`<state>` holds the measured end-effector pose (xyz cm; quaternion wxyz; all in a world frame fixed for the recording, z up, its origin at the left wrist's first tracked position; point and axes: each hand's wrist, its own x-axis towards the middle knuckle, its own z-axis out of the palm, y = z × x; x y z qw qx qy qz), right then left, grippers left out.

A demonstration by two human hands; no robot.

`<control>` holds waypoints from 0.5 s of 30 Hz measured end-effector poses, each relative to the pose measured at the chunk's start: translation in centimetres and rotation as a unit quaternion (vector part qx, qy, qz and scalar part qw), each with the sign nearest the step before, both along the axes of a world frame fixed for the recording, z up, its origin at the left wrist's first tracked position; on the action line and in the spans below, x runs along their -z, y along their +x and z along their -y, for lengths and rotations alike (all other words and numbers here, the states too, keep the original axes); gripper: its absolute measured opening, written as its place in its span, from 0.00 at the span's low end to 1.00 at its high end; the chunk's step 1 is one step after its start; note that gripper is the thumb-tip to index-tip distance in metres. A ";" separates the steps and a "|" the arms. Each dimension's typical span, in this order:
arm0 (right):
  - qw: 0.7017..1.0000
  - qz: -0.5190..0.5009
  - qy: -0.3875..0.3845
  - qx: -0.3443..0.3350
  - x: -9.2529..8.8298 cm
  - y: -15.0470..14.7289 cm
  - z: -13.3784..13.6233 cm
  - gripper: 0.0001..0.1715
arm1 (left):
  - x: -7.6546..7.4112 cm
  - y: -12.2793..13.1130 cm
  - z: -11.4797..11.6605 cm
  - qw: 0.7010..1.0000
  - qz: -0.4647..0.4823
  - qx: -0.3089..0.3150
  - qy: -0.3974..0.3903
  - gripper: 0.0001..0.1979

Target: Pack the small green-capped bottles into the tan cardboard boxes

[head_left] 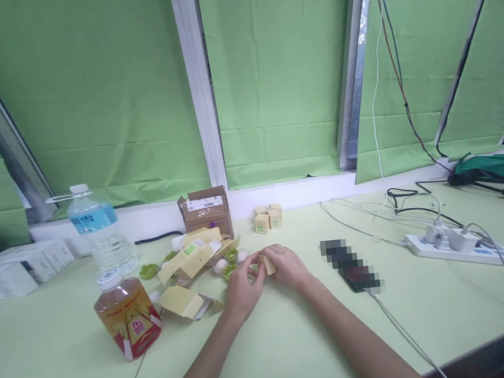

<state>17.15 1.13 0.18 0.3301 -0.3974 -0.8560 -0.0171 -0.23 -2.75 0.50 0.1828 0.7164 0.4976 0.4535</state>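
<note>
Near the middle of the table, a small tan cardboard box (267,265) is held between my two hands. My left hand (246,287) pinches its left side with thumb and fingers. My right hand (288,265) wraps its right side and top, so part of the box is hidden. Just left of my fingers lie small green plastic pieces (228,272) and pale round pieces (219,266). Opened, flattened tan cartons (192,260) are heaped beyond them, and another torn carton (183,302) lies nearer. Several small closed tan boxes (262,223) stand together behind my hands.
A brown cardboard box (207,214) stands by the wall. To the left are a large water bottle (105,233) and a tea bottle (128,317). A phone (351,265) with a cable lies right of my arm, before a white power strip (463,249) with cords.
</note>
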 end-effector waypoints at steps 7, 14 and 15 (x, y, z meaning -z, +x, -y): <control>0.999 0.038 0.008 0.021 -0.7 -0.2 0.4 0.13 | -0.3 0.3 0.3 1.000 0.009 0.003 -0.010 0.19; 0.998 0.057 0.024 0.013 -0.5 -0.2 0.2 0.15 | 0.0 0.4 0.0 0.999 0.030 0.015 -0.026 0.19; 0.998 0.059 0.026 0.012 -0.5 -0.1 0.2 0.16 | 0.0 0.4 0.0 0.999 0.028 0.019 -0.024 0.19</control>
